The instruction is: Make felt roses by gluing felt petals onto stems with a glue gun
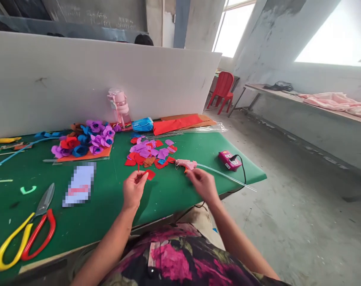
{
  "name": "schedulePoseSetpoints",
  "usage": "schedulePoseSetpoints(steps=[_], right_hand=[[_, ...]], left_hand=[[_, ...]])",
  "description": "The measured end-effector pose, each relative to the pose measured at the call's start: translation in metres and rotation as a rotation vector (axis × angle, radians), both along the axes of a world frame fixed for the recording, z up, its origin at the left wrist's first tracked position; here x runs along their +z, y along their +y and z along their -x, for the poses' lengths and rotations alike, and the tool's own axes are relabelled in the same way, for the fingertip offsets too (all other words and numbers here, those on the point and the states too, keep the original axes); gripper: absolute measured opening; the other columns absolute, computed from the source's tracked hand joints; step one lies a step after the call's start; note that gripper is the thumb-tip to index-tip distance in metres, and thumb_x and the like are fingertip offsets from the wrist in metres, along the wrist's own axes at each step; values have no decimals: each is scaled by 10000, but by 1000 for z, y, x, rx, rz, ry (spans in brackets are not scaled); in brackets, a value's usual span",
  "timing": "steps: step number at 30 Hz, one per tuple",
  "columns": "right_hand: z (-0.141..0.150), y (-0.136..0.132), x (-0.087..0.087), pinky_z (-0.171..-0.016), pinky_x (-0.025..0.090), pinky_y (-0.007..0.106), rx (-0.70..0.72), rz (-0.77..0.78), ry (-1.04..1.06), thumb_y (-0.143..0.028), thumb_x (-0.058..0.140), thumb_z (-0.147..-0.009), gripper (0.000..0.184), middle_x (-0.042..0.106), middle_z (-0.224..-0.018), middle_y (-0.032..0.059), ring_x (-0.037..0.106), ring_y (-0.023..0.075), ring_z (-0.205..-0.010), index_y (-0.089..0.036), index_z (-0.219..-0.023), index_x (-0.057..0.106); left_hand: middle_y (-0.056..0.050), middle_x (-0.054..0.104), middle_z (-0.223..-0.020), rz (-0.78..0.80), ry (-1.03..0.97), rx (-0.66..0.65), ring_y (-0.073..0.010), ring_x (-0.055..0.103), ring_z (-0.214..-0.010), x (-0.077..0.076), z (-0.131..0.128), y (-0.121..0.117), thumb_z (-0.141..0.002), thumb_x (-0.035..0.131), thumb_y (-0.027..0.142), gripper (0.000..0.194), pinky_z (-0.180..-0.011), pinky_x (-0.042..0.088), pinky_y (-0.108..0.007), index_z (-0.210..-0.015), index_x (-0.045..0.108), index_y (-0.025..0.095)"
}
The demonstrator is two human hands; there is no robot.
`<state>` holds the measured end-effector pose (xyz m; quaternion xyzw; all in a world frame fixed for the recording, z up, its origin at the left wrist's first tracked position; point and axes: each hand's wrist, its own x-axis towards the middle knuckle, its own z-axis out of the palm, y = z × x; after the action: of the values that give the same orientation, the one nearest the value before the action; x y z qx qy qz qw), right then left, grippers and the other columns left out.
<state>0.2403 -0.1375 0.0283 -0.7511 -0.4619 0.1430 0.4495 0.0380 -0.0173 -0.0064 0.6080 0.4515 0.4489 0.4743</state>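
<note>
Left hand (pixel 134 189): thumb and fingers pinched on red petal (pixel 151 174), just above green table (pixel 109 186). Right hand (pixel 203 183): fingers at trigger of glue gun (pixel 186 163); whether closed on it, cannot tell. Petal pile (pixel 149 153) beyond left hand. Flowers (pixel 83 139) left of pile; scissors (pixel 39 226) nearer, at table's left. Pink power strip (pixel 229 160) right of glue gun.

In the middle of the frame, the left hand (pixel 134 188) pinches a red petal (pixel 150 174) above the green bench (pixel 109 210). To its right, the right hand (pixel 203 184) is at the pink glue gun (pixel 185 163). The scissors (pixel 34 230) lie at lower left.
</note>
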Motion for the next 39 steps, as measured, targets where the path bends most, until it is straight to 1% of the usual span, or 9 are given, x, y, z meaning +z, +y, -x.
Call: schedulePoseSetpoints(steps=[3, 7, 14, 16, 21, 27, 31, 34, 39], right_hand=[[-34, -12, -6, -561, 327, 257, -130, 232, -244, -544, 471, -804, 381, 602, -672, 25, 516, 155, -614, -189, -719, 582], [-40, -4, -13, -535, 316, 254, -85, 526, -252, -565, 481, -771, 363, 627, -679, 18, 555, 174, -629, -215, -727, 566], [-37, 17, -14, -512, 329, 258, -64, 557, -270, -374, 566, -684, 179, 625, -646, 36, 567, 190, -617, -203, -649, 530], [-35, 14, -13, -508, 366, 259, -41, 463, -77, -370, 576, -689, 190, 609, -593, 24, 567, 177, -575, -198, -642, 509], [-11, -3, 0, -571, 499, 256, 153, 140, 785, -375, 693, -652, 316, 659, -734, 22, 612, 135, -598, -193, -862, 543], [20, -10, 0, -372, 399, 219, 430, 290, 1247, -577, 589, -719, 409, 493, -515, -35, 433, 81, -375, -170, -750, 581], [33, -7, -2, -427, 396, 211, 394, 187, 1068, -565, 643, -693, 419, 654, -773, 31, 514, 88, -460, -181, -857, 607], [37, -7, 3, -387, 318, 201, 366, 196, 776, -591, 582, -736, 449, 679, -883, 57, 446, 61, -414, -175, -902, 613], [41, -11, 12, -426, 325, 221, 410, 265, 373, -529, 558, -771, 397, 621, -628, 2, 413, 89, -411, -165, -912, 629]], left_hand=[[12, 604, -630, 4, -6, -13, -107, 531, -583, 3, -5, -2, -689, 645, 371, 213, -576, 412, -213, -701, 607, 162], [6, 596, -597, 51, 26, -81, -105, 518, -567, 5, -8, -2, -671, 640, 345, 194, -555, 402, -213, -662, 602, 155], [31, 530, -518, 297, -58, -134, -37, 332, -403, 21, 12, -21, -605, 677, 353, 232, -381, 237, -182, -642, 557, 157], [36, 527, -517, 369, -70, -187, -18, 268, -371, 26, 21, -25, -589, 699, 364, 261, -356, 177, -181, -643, 551, 155], [37, 526, -479, 433, 92, -342, -17, 256, -341, 27, 35, -21, -557, 732, 341, 258, -343, 146, -180, -600, 563, 151], [-2, 605, -505, 247, 257, -341, -105, 504, -480, 13, 34, -11, -557, 703, 291, 177, -461, 336, -201, -537, 594, 154], [12, 572, -467, 187, 310, -237, -101, 467, -457, 10, 31, -9, -580, 674, 322, 181, -455, 305, -208, -531, 631, 153], [5, 571, -462, 173, 366, -202, -112, 469, -467, 9, 30, -9, -594, 656, 332, 191, -457, 292, -218, -521, 651, 155], [-3, 587, -486, 120, 444, -184, -132, 500, -507, 5, 30, -9, -620, 618, 315, 184, -477, 301, -228, -533, 675, 163]])
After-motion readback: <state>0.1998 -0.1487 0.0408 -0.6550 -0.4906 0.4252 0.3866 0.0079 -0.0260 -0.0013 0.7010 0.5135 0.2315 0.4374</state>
